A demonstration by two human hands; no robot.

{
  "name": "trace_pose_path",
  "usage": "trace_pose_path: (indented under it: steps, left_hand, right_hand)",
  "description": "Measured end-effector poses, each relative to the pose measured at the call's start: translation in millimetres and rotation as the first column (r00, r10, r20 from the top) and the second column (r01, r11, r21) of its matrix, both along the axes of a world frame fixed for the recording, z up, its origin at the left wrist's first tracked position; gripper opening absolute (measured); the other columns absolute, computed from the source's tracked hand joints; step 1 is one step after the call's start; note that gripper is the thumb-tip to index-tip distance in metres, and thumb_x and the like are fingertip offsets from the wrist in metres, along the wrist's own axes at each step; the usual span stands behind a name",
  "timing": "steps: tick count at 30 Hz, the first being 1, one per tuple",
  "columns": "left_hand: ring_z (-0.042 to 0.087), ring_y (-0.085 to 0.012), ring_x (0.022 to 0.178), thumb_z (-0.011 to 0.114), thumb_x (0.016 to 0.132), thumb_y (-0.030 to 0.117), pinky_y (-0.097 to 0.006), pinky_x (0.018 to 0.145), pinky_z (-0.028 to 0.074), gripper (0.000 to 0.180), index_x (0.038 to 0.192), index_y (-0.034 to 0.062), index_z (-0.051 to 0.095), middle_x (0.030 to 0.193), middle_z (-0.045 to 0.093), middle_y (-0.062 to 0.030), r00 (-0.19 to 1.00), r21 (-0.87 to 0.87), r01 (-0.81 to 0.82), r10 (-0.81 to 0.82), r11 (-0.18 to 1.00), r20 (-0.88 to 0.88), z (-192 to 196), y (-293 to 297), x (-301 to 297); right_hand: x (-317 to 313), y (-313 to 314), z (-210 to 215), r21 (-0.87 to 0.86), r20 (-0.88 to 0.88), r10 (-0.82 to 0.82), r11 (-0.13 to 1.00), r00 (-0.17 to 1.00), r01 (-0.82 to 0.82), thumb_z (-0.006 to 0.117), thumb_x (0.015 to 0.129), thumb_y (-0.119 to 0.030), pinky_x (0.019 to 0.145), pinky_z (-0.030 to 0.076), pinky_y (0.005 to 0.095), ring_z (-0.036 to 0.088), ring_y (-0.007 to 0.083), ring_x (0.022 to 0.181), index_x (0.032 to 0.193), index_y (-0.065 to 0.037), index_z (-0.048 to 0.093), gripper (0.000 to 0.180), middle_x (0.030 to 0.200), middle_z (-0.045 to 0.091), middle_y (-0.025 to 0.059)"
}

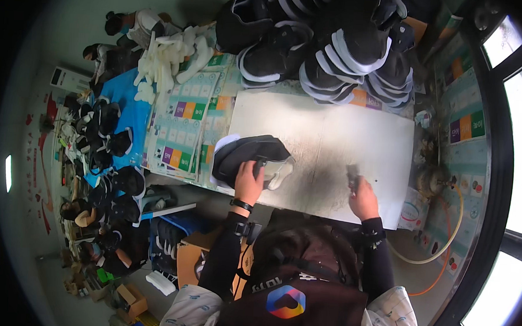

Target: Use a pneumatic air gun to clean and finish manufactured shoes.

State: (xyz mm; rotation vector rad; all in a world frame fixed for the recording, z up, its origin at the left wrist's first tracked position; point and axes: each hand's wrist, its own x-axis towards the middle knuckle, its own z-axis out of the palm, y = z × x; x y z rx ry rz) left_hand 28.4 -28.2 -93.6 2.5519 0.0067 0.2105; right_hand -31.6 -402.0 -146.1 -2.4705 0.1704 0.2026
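Observation:
My left hand (248,185) grips the near side of a black shoe upper (241,153) with light grey edging and a pale lining at its opening. The upper lies on a white board (275,116) on the workbench, towards its left end. Over the right part of the board, apart from the upper, my right hand (363,199) is closed on a small dark tool (352,172) whose kind I cannot make out. Dark smudges (331,172) mark the board between the hands.
Stacked black uppers (355,50) crowd the bench's far side. White foam-like pieces (169,58) lie at the far left, near printed sheets (183,120). A yellowish hose (455,226) curves at the right. Several people (141,27) sit along the left tables; a cardboard box (194,257) stands below.

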Motion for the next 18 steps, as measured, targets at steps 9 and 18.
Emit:
trace_pose_path:
  steps: [9, 18]
  left_hand:
    - [0.064, -0.0439, 0.092, 0.068, 0.097, 0.013, -0.044, 0.082, 0.052, 0.021, 0.112, -0.0006, 0.063, 0.101, 0.065, -0.0207, 0.981, -0.109, 0.123, -0.105, 0.986, 0.161, 73, 18, 13]
    - [0.067, -0.0361, 0.092, 0.068, 0.095, 0.006, -0.038, 0.084, 0.052, 0.017, 0.110, -0.0005, 0.064, 0.102, 0.067, -0.0168, 0.977, -0.331, 0.206, -0.173, 0.921, 0.126, 95, -1, -24]
  right_hand:
    - [-23, -44, 6, -0.166, 0.120, 0.019, 0.986, 0.993, 0.001, 0.070, 0.083, -0.005, 0.110, 0.043, 0.0527, 0.045, 0.0464, 0.134, 0.140, 0.006, 0.047, 0.063, 0.138, 0.049, 0.0269]
    - [53, 86, 147, 0.453, 0.187, 0.028, 0.885, 0.982, -0.112, 0.079, 0.090, -0.044, 0.100, 0.051, 0.0426, 0.061, 0.0365, 0.116, 0.120, 0.003, 0.069, 0.056, 0.122, 0.064, 0.0180]
